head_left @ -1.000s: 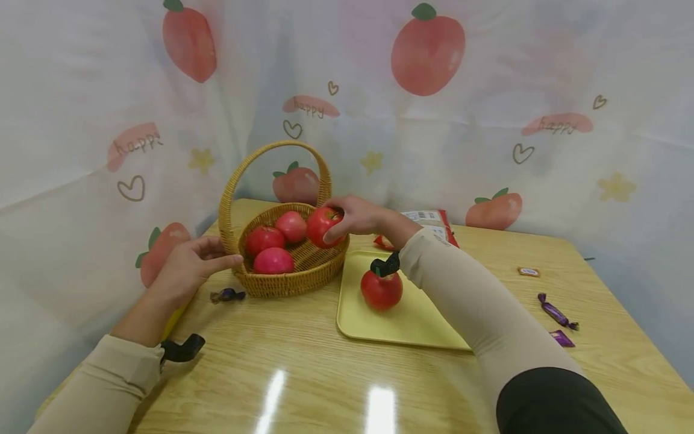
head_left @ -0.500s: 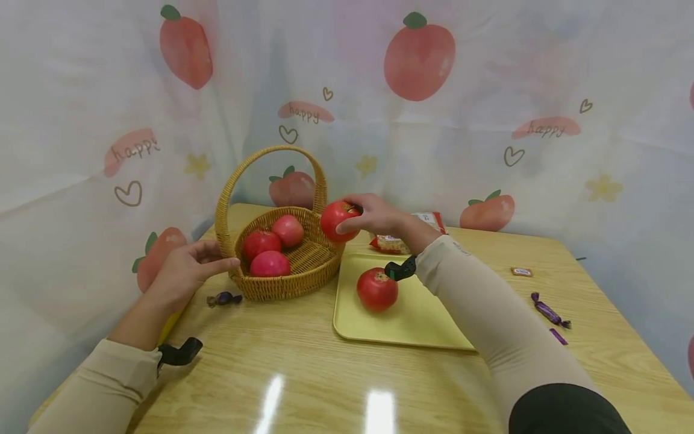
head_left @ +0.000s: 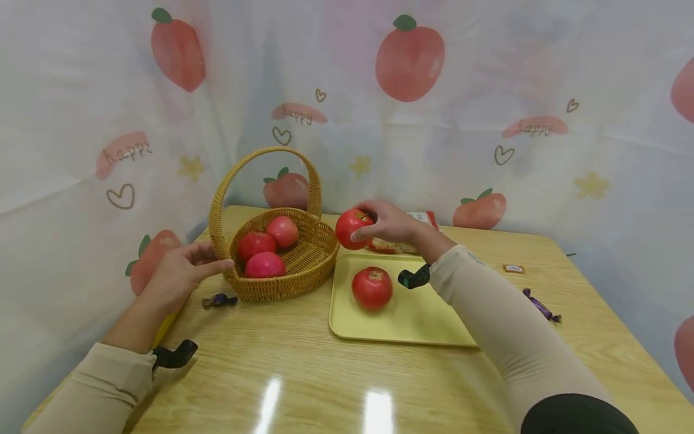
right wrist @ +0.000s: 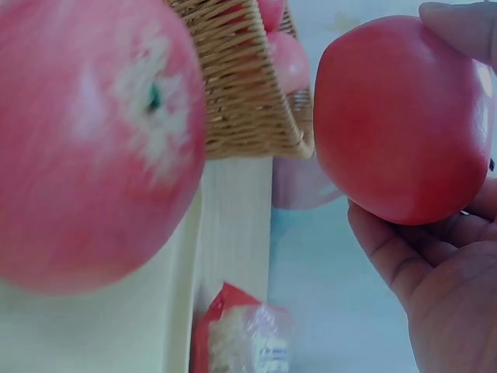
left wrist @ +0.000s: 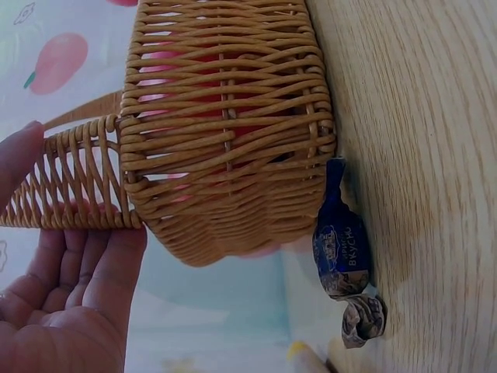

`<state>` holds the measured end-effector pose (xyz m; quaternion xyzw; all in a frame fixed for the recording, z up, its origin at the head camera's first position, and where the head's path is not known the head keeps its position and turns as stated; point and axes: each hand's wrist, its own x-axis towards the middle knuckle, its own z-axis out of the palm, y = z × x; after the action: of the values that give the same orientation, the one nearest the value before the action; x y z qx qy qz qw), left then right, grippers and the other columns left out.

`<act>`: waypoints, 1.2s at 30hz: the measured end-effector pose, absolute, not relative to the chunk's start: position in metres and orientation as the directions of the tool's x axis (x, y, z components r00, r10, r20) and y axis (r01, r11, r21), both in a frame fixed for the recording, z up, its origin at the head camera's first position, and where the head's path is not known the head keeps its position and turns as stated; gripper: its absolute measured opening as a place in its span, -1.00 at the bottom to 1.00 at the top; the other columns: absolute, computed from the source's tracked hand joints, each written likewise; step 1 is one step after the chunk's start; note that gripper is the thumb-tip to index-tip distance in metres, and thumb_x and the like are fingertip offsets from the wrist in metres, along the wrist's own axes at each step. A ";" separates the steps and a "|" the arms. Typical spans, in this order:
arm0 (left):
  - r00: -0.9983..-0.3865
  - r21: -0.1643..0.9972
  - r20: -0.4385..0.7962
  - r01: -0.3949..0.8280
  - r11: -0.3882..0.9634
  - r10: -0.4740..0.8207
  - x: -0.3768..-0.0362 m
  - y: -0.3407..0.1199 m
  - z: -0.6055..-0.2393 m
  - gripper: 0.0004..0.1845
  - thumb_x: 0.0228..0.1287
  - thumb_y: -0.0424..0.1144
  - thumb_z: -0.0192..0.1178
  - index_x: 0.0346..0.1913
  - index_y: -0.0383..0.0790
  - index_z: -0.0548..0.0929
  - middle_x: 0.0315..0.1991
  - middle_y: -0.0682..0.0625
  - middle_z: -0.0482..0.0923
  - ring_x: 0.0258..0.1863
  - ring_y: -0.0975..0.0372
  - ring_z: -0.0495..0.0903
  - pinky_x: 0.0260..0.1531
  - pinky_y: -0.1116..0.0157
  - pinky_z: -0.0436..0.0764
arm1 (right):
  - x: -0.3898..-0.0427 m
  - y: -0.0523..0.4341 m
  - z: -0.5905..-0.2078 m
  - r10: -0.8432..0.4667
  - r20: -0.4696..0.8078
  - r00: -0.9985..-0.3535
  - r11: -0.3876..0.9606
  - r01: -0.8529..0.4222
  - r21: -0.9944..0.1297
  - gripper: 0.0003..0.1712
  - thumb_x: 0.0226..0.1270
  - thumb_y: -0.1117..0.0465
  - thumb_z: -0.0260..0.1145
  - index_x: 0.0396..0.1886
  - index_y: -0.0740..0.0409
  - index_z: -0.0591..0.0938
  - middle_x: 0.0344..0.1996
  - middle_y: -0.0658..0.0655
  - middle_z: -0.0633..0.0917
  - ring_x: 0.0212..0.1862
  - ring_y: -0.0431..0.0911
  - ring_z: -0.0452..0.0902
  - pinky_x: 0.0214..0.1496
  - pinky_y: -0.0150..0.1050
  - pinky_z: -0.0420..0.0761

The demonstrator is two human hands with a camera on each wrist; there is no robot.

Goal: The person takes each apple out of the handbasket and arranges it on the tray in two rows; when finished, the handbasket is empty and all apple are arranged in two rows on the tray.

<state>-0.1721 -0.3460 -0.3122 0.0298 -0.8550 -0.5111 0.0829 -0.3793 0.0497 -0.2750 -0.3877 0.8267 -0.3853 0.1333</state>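
Observation:
My right hand (head_left: 387,222) grips a red apple (head_left: 352,230) in the air, just right of the wicker basket (head_left: 282,288) and above the tray's back edge. In the right wrist view, thumb and fingers (right wrist: 388,249) lie on opposite sides of that apple. My left hand (head_left: 181,271) holds the base of the basket's arched handle (left wrist: 81,175), with thumb and fingertips on either side of it. Inside the basket lie a red apple (head_left: 256,245), a lighter pinkish-red fruit (head_left: 282,231) and a bright pink fruit (head_left: 265,265). Another red apple (head_left: 372,288) sits on the yellow tray (head_left: 401,328).
A candy in a dark blue wrapper (left wrist: 342,249) lies beside the basket. Behind the tray is a red-and-clear snack packet (right wrist: 245,334). To the right are a small wrapped sweet (head_left: 513,269) and a purple candy (head_left: 542,306). A yellow object (head_left: 167,325) shows past my left forearm.
My right hand has carried the apple from over the basket out past its right rim. My left hand has stayed on the handle. The head view has shifted slightly.

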 end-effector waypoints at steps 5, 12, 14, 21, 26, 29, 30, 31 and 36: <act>-0.984 0.874 0.115 0.036 0.484 -0.135 -0.172 -0.345 -0.311 -0.37 0.31 0.01 0.46 0.24 -0.36 0.57 -0.10 0.32 0.70 -0.05 0.48 0.64 -0.05 0.59 0.58 | -0.378 0.062 -0.281 -0.721 0.061 -0.690 0.424 -0.509 -0.749 -0.29 0.23 0.05 0.51 0.34 0.12 0.52 0.19 0.13 0.63 0.16 0.06 0.54 0.17 -0.03 0.66; -0.982 0.856 0.133 0.046 0.516 -0.132 -0.172 -0.346 -0.311 -0.36 0.30 0.06 0.45 0.22 -0.37 0.59 -0.10 0.27 0.72 -0.06 0.46 0.65 -0.05 0.59 0.57 | -0.382 0.079 -0.294 -0.706 0.053 -0.706 0.432 -0.488 -0.758 -0.35 0.27 0.06 0.50 0.31 0.09 0.53 0.15 0.14 0.64 0.13 0.07 0.54 0.09 -0.10 0.68; -0.983 0.855 0.134 0.049 0.517 -0.129 -0.172 -0.346 -0.311 -0.37 0.31 0.06 0.44 0.22 -0.37 0.59 -0.10 0.26 0.72 -0.06 0.45 0.66 -0.06 0.59 0.58 | -0.382 0.084 -0.299 -0.700 0.050 -0.712 0.439 -0.485 -0.756 -0.36 0.27 0.05 0.50 0.30 0.10 0.54 0.14 0.16 0.64 0.13 0.09 0.54 0.08 -0.10 0.69; -0.982 0.857 0.156 0.080 0.509 -0.109 -0.172 -0.347 -0.315 -0.42 0.34 0.01 0.43 0.18 -0.38 0.60 -0.12 0.26 0.72 -0.08 0.44 0.67 -0.06 0.57 0.60 | -0.384 0.103 -0.316 -0.627 0.017 -0.779 0.543 -0.452 -0.708 -0.17 0.24 -0.05 0.51 0.43 0.14 0.47 0.25 0.19 0.60 0.18 0.11 0.53 0.12 -0.05 0.68; -0.982 0.847 0.150 0.069 0.527 -0.114 -0.171 -0.348 -0.317 -0.41 0.34 0.02 0.43 0.19 -0.38 0.59 -0.11 0.28 0.72 -0.06 0.47 0.65 -0.06 0.59 0.57 | -0.381 0.116 -0.323 -0.608 -0.007 -0.794 0.581 -0.438 -0.686 -0.18 0.22 -0.07 0.50 0.41 0.16 0.48 0.23 0.19 0.61 0.17 0.11 0.52 0.11 -0.05 0.68; -0.981 0.835 0.147 0.055 0.548 -0.124 -0.171 -0.349 -0.316 -0.41 0.34 0.04 0.43 0.19 -0.35 0.60 -0.12 0.30 0.71 -0.06 0.48 0.62 -0.07 0.61 0.55 | -0.379 0.124 -0.326 -0.605 -0.005 -0.796 0.588 -0.442 -0.677 -0.18 0.22 -0.07 0.51 0.40 0.16 0.49 0.21 0.18 0.61 0.15 0.10 0.52 0.11 -0.05 0.68; -0.981 0.835 0.145 0.053 0.548 -0.126 -0.171 -0.349 -0.316 -0.41 0.34 0.04 0.43 0.19 -0.35 0.60 -0.12 0.30 0.71 -0.06 0.48 0.62 -0.07 0.61 0.55 | -0.379 0.127 -0.327 -0.604 -0.007 -0.797 0.592 -0.443 -0.673 -0.18 0.21 -0.07 0.51 0.40 0.16 0.49 0.21 0.18 0.62 0.15 0.10 0.53 0.11 -0.05 0.67; -0.981 0.834 0.145 0.051 0.550 -0.129 -0.172 -0.349 -0.316 -0.42 0.34 0.05 0.43 0.18 -0.34 0.61 -0.13 0.31 0.71 -0.06 0.48 0.61 -0.07 0.61 0.54 | -0.378 0.130 -0.328 -0.601 -0.008 -0.800 0.596 -0.441 -0.671 -0.17 0.21 -0.08 0.52 0.40 0.17 0.49 0.20 0.19 0.62 0.14 0.10 0.53 0.12 -0.05 0.67; -0.981 0.843 0.144 0.054 0.536 -0.127 -0.173 -0.349 -0.314 -0.42 0.33 0.03 0.43 0.18 -0.36 0.61 -0.15 0.33 0.71 -0.09 0.47 0.62 -0.09 0.61 0.56 | -0.377 0.140 -0.333 -0.592 -0.018 -0.806 0.607 -0.431 -0.668 -0.14 0.18 -0.12 0.54 0.40 0.16 0.49 0.18 0.19 0.64 0.13 0.09 0.55 0.13 -0.04 0.67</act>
<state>-0.1733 -0.3486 -0.3142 0.0208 -0.8712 -0.4814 0.0940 -0.3771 0.1404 -0.3326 -0.2880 0.8883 -0.3373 0.1194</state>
